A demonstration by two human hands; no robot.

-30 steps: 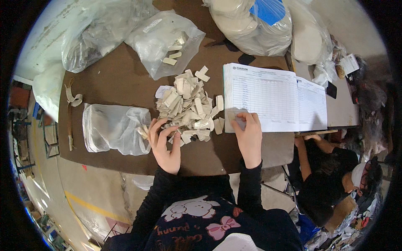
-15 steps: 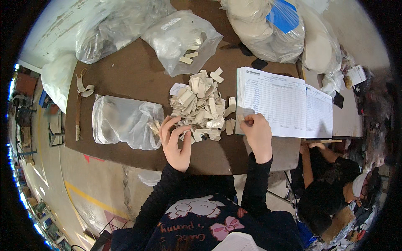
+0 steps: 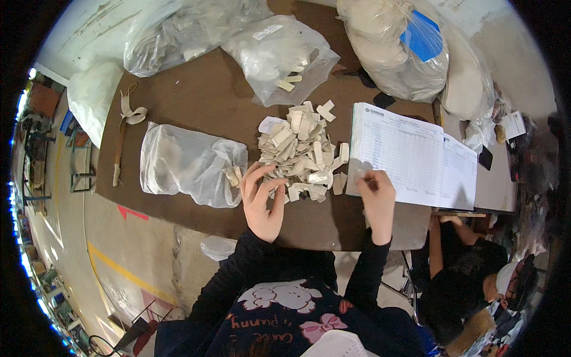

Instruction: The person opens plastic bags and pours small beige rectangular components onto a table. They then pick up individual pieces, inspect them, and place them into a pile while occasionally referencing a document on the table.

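Note:
A heap of small flat beige pieces [image 3: 300, 140] lies on the brown table. My left hand [image 3: 263, 205] is at the heap's near left edge, its fingers curved and apart, with nothing plainly held. To the right, my right hand [image 3: 379, 199] hovers by the lower left corner of an open record book [image 3: 395, 154]. Its thumb and fingers are pinched together, slightly blurred. Something pale shows at the fingertips, but I cannot make out what it is. A clear plastic bag [image 3: 184, 163] lies left of my left hand, with some pieces at its mouth.
Another clear bag [image 3: 279, 56] with a few pieces sits behind the heap. Large filled bags [image 3: 392, 50] stand along the back. A strap-like tool [image 3: 122, 137] lies at far left. Beyond the table's right end, a person in black [image 3: 464, 279] sits low.
The view has shifted, so the table things appear farther right. My right hand has moved slightly toward me relative to the book. My left hand stays by the heap.

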